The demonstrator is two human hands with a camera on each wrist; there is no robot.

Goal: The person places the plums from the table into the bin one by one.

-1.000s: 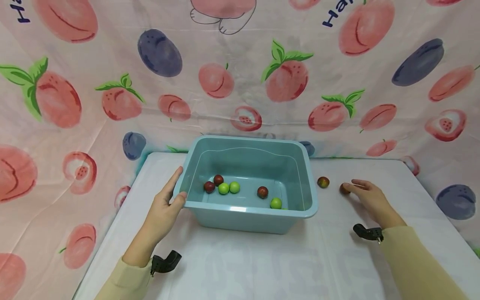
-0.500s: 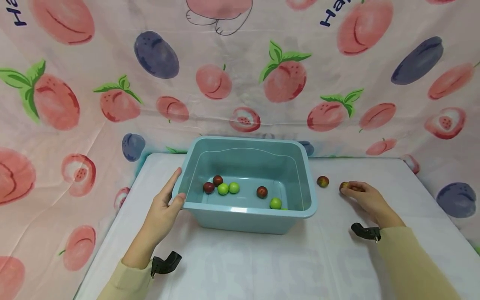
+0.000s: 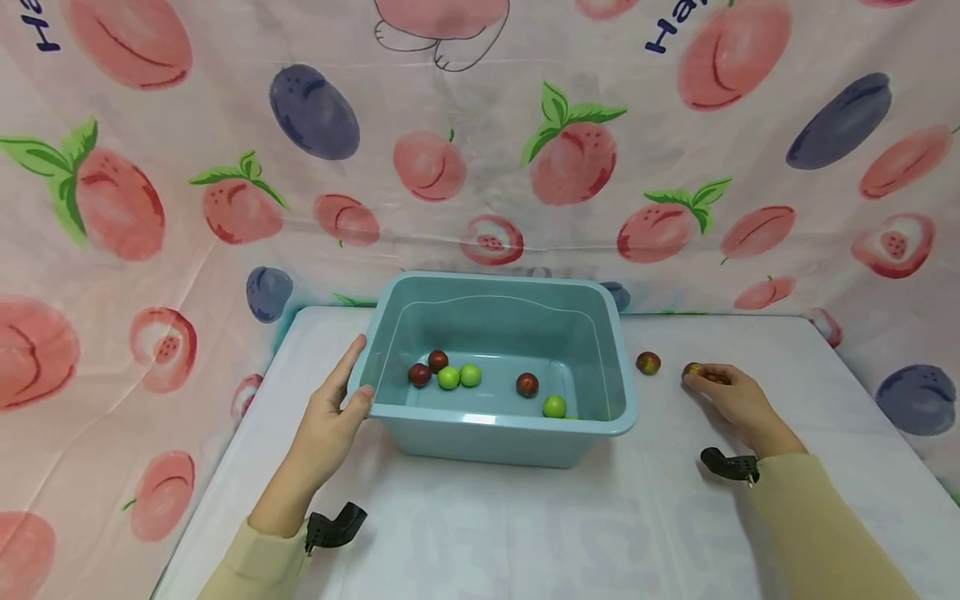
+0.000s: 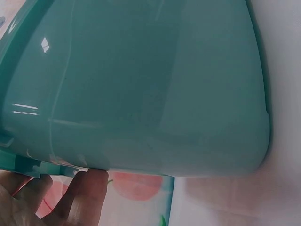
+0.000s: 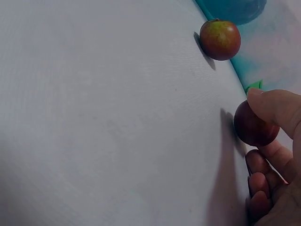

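A blue-green plastic bin (image 3: 480, 427) stands on the table with several dark red plums (image 3: 527, 384) and green plums (image 3: 554, 407) inside. My left hand (image 3: 324, 425) holds the bin's left rim, its thumb at the front corner; in the left wrist view the fingers (image 4: 89, 193) touch the rim from outside. To the right of the bin, my right hand (image 3: 738, 404) pinches a dark plum (image 5: 254, 125) between thumb and fingers, low over the table. Another red-green plum (image 3: 648, 362) lies between that hand and the bin.
A white cloth covers the table (image 3: 480, 533). Behind it hangs a fruit-printed curtain (image 3: 495, 150), close to the bin's back edge. Black camera mounts (image 3: 335, 525) sit on both wrists.
My right fingers have closed in around the plum, which has turned slightly in place. The left hand and the bin have stayed put.
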